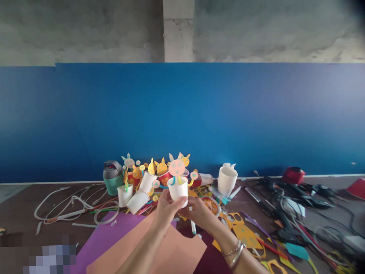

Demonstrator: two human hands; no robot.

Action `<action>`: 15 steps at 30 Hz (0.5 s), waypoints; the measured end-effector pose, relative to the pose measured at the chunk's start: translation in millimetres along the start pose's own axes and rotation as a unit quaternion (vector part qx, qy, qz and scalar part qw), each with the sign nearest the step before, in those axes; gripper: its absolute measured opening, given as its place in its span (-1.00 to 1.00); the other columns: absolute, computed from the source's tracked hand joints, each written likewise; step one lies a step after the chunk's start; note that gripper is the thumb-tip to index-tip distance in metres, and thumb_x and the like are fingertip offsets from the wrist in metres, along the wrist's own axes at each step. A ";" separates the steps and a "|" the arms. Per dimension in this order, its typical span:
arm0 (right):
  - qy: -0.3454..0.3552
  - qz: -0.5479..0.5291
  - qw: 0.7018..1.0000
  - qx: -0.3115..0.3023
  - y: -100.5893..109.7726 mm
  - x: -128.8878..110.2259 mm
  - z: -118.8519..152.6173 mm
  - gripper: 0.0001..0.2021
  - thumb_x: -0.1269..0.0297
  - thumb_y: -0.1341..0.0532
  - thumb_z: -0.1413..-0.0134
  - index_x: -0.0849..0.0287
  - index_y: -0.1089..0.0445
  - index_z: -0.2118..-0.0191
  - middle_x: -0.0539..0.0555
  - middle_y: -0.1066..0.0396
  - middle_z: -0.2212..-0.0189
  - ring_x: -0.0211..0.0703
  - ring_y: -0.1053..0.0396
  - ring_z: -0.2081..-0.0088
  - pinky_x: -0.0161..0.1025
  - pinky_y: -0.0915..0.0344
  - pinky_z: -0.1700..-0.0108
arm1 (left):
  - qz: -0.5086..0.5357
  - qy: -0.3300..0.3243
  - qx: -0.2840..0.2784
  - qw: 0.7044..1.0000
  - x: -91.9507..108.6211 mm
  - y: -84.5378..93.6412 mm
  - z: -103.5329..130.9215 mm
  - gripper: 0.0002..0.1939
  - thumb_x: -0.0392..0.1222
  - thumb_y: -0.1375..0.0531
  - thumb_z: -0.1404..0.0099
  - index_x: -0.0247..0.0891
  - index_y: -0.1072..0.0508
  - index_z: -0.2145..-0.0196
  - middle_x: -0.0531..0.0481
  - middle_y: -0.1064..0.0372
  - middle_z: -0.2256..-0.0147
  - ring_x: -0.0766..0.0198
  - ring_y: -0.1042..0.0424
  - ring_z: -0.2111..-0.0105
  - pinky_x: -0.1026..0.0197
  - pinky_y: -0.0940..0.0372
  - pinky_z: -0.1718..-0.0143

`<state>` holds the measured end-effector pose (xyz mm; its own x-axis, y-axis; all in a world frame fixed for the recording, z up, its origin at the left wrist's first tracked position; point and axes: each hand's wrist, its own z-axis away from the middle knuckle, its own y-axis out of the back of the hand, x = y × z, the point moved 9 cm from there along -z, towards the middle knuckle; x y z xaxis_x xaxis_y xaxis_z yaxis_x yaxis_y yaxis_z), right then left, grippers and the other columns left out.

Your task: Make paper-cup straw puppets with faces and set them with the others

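Note:
My left hand is wrapped round a white paper cup, its thumb across the front of the cup. Out of the cup rises a pink paper animal face with pointed ears, and round paper paws on thin stems spread to both sides. My right hand is closed at the cup's lower right, its fingertips by the base and partly hidden. Behind the cup stand similar decorated cups with orange paper faces. Below my hands lie a peach paper sheet and a purple sheet.
A stack of white cups stands right of centre. Orange paper offcuts and markers litter the right side. Black tools and tangled cables lie farther right. At left are a green container and a white cord. A blue partition rises behind.

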<state>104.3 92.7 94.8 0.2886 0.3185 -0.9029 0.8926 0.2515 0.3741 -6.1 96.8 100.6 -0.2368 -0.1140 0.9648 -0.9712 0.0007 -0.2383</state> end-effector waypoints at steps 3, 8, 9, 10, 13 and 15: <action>-0.027 0.063 0.998 -0.017 -2.8 9.0 1.6 -0.89 0.34 -0.23 0.09 0.21 -0.52 0.49 0.05 -0.49 0.42 -0.13 -0.42 0.35 -0.30 -0.30 0.28 | 0.011 -0.008 -0.005 1.000 3.8 2.6 -4.5 -0.52 -0.07 -0.42 0.11 -0.33 -0.45 0.24 -0.16 -0.52 0.29 0.06 -0.48 0.26 0.15 -0.32 0.27; -0.063 0.092 0.992 -0.054 -7.0 22.3 2.6 -0.89 0.32 -0.24 0.11 0.19 -0.52 0.48 0.04 -0.49 0.42 -0.18 -0.41 0.40 -0.33 -0.29 0.32 | 0.002 -0.012 -0.010 1.000 3.0 4.8 -8.5 -0.51 -0.07 -0.41 0.11 -0.35 -0.46 0.22 -0.20 -0.52 0.27 0.04 -0.48 0.25 0.12 -0.34 0.25; -0.061 0.091 0.993 -0.051 -6.2 21.4 2.3 -0.88 0.32 -0.23 0.10 0.20 -0.52 0.49 0.03 -0.49 0.44 -0.18 -0.40 0.41 -0.33 -0.29 0.33 | -0.007 -0.015 -0.012 1.000 2.4 4.2 -7.8 -0.53 -0.08 -0.41 0.09 -0.34 -0.45 0.23 -0.18 -0.52 0.27 0.04 -0.48 0.24 0.13 -0.34 0.25; -0.060 0.083 0.994 -0.043 -4.6 19.6 1.9 -0.88 0.32 -0.23 0.09 0.20 -0.52 0.48 0.02 -0.48 0.46 -0.18 -0.40 0.41 -0.33 -0.29 0.34 | -0.018 -0.017 -0.013 1.000 1.6 3.3 -6.7 -0.55 -0.09 -0.40 0.08 -0.33 -0.46 0.24 -0.17 -0.52 0.27 0.05 -0.47 0.24 0.14 -0.33 0.24; -0.047 0.021 0.999 -0.016 -0.7 11.8 1.1 -0.86 0.31 -0.21 0.05 0.20 -0.52 0.42 0.03 -0.49 0.45 -0.16 -0.42 0.39 -0.33 -0.31 0.35 | -0.042 -0.020 -0.020 0.999 -1.8 -0.4 -3.0 -0.59 -0.08 -0.39 0.04 -0.33 -0.47 0.25 -0.14 -0.52 0.30 0.05 -0.47 0.26 0.16 -0.33 0.26; -0.030 -0.016 0.999 -0.012 -0.7 6.9 0.8 -0.84 0.33 -0.19 0.03 0.20 -0.53 0.37 0.03 -0.50 0.42 -0.14 -0.43 0.36 -0.33 -0.32 0.34 | -0.046 -0.021 -0.022 0.999 -2.9 -1.7 -1.8 -0.60 -0.08 -0.38 0.04 -0.33 -0.47 0.26 -0.14 -0.52 0.32 0.05 -0.47 0.28 0.16 -0.32 0.27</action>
<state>106.0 94.0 88.1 0.2805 0.2551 -0.9254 0.8935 0.2830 0.3488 -3.8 99.0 98.5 -0.1468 -0.1565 0.9767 -0.9891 0.0319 -0.1436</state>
